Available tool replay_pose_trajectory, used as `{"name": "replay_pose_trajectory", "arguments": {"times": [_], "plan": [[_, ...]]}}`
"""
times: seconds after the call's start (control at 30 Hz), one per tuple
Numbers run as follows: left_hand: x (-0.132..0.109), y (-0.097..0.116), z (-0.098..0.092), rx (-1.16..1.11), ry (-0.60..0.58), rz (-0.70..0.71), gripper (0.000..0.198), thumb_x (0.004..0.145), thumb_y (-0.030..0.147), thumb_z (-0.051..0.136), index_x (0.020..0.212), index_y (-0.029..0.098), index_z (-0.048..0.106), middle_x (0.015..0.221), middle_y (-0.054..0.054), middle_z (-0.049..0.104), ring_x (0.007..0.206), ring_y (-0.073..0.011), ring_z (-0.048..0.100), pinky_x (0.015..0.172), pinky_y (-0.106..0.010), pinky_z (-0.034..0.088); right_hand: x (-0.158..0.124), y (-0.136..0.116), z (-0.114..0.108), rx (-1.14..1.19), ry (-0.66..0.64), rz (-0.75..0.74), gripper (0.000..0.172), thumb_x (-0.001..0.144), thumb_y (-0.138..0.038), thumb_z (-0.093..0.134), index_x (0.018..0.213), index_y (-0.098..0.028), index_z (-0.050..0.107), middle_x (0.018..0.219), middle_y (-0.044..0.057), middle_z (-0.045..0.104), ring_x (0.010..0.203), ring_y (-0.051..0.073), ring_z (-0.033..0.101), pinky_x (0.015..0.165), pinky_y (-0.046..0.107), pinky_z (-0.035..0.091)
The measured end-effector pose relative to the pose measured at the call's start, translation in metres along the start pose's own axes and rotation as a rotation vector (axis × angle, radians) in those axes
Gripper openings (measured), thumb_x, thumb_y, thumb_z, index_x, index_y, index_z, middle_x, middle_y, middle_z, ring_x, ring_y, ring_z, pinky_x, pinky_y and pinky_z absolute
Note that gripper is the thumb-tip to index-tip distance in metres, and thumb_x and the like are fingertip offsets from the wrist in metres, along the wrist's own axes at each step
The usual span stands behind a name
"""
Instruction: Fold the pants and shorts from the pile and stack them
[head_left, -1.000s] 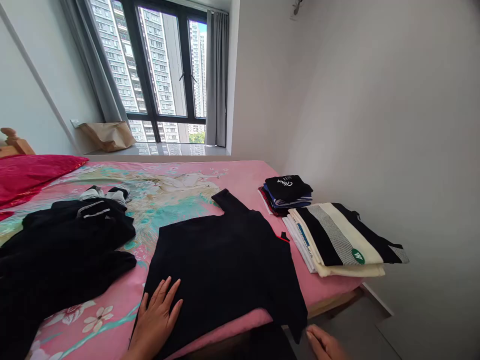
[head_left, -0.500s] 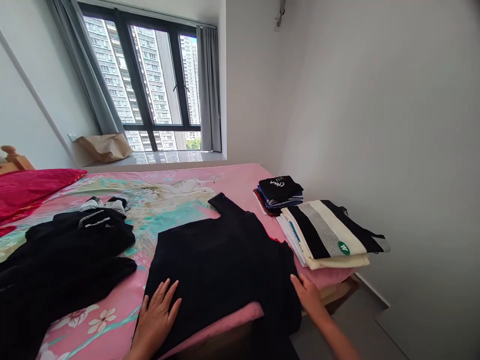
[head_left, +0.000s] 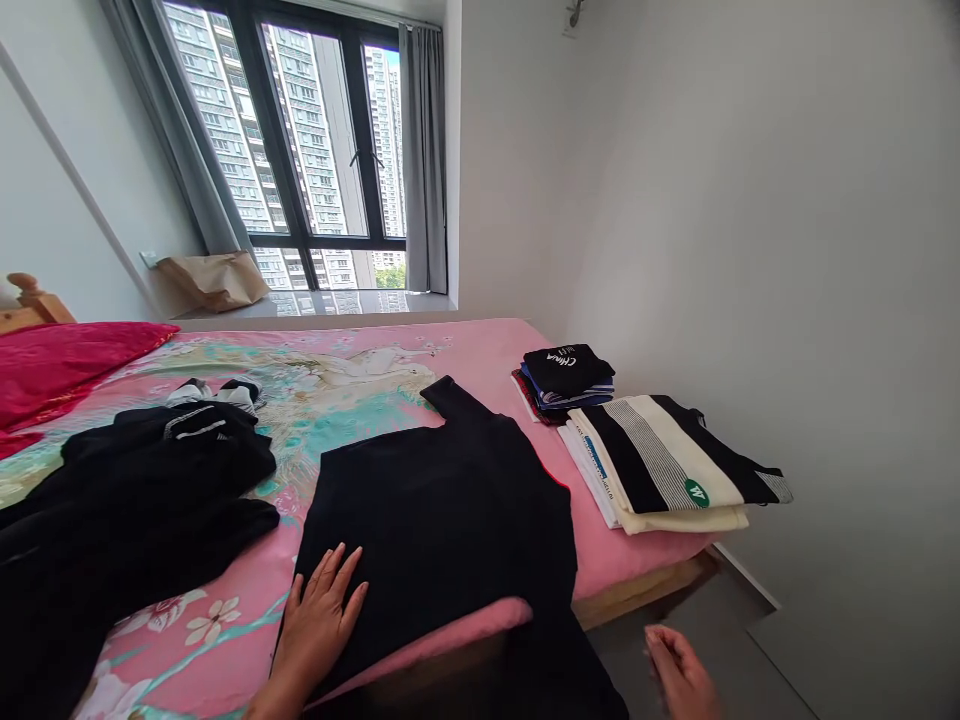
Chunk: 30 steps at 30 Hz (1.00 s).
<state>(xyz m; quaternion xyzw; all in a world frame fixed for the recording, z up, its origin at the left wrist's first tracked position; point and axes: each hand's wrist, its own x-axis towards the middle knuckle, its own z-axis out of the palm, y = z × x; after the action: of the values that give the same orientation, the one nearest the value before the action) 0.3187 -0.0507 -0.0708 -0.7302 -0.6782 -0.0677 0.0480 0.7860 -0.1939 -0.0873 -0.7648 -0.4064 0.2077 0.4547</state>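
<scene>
A black long-sleeved shirt (head_left: pixel 442 510) lies spread on the bed, one sleeve pointing to the back and the other hanging over the bed's front edge. My left hand (head_left: pixel 321 615) rests flat on its lower left part, fingers spread. Off the bed on the right, above the floor, is my right hand (head_left: pixel 681 675). Its fingers are curled together with nothing visible in them, apart from the shirt.
To the left lies a heap of dark clothes (head_left: pixel 150 500) on the flowered pink bedsheet (head_left: pixel 214 625). Folded striped garments (head_left: pixel 667 455) and a smaller folded stack (head_left: pixel 566 375) sit at the right edge. A red pillow (head_left: pixel 67 370) and a paper bag (head_left: pixel 217 280) are farther back.
My right hand has left the shirt's right side and moved right and down, its fingers now curled. The shirt's right edge now lies flatter. My left hand stays on the shirt.
</scene>
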Motion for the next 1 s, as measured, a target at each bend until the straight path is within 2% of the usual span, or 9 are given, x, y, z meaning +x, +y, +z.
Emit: {"name": "replay_pose_trajectory", "arguments": {"times": [0.1,0.2,0.3,0.37,0.47,0.53,1.0], "plan": [[0.000,0.001,-0.003,-0.017,0.004,-0.007,0.053,0.089,0.042,0.034,0.139,0.027,0.040,0.150,-0.002,0.033,0.138,-0.0217,0.028,0.113,-0.048,0.013,0.048,-0.041,0.035,-0.055,0.008,-0.220,0.043,0.081,-0.057,0.040,0.092,-0.019,0.057,0.090,0.011,0.066,0.085,0.024,0.063,0.077,0.035,0.052],[-0.002,0.003,-0.009,-0.046,0.006,-0.007,0.051,0.089,0.042,0.035,0.138,0.028,0.042,0.149,-0.003,0.035,0.137,-0.0214,0.029,0.112,-0.048,0.014,0.084,-0.070,0.076,-0.159,0.025,-0.355,0.050,0.081,-0.054,0.041,0.107,-0.013,0.054,0.108,0.016,0.062,0.105,0.026,0.057,0.095,0.039,0.043],[-0.004,0.004,-0.011,-0.080,0.013,-0.002,0.049,0.090,0.041,0.036,0.137,0.028,0.043,0.148,-0.003,0.036,0.137,-0.0212,0.030,0.112,-0.048,0.015,0.093,-0.074,0.110,-0.211,0.038,-0.348,0.057,0.079,-0.053,0.043,0.114,-0.009,0.054,0.119,0.022,0.055,0.116,0.033,0.048,0.100,0.050,0.034],[-0.005,0.004,-0.011,-0.095,0.018,-0.003,0.049,0.090,0.041,0.037,0.137,0.028,0.043,0.148,-0.003,0.037,0.137,-0.0213,0.030,0.112,-0.048,0.015,0.089,-0.067,0.123,-0.312,0.065,-0.343,0.056,0.081,-0.051,0.042,0.117,-0.010,0.055,0.127,0.023,0.049,0.120,0.036,0.042,0.099,0.055,0.031],[-0.006,0.006,-0.012,-0.113,0.012,-0.005,0.048,0.090,0.040,0.038,0.136,0.028,0.043,0.147,-0.004,0.038,0.137,-0.0214,0.031,0.112,-0.048,0.016,0.081,-0.056,0.128,-0.501,0.117,-0.390,0.052,0.086,-0.047,0.038,0.120,-0.013,0.056,0.129,0.020,0.047,0.120,0.034,0.042,0.097,0.051,0.034],[-0.007,0.008,-0.014,-0.119,0.007,-0.002,0.048,0.090,0.041,0.038,0.136,0.028,0.044,0.147,-0.004,0.039,0.136,-0.0215,0.031,0.112,-0.048,0.018,0.080,-0.052,0.126,-0.547,0.143,-0.413,0.051,0.087,-0.047,0.038,0.121,-0.014,0.056,0.128,0.019,0.048,0.118,0.032,0.044,0.096,0.048,0.036],[-0.006,0.014,-0.015,-0.130,0.000,0.000,0.049,0.090,0.042,0.040,0.136,0.026,0.043,0.147,-0.006,0.038,0.136,-0.0230,0.031,0.112,-0.049,0.017,0.085,-0.043,0.122,-0.486,0.183,-0.440,0.045,0.085,-0.042,0.040,0.116,-0.015,0.059,0.127,0.016,0.051,0.117,0.028,0.045,0.096,0.044,0.036]]}}
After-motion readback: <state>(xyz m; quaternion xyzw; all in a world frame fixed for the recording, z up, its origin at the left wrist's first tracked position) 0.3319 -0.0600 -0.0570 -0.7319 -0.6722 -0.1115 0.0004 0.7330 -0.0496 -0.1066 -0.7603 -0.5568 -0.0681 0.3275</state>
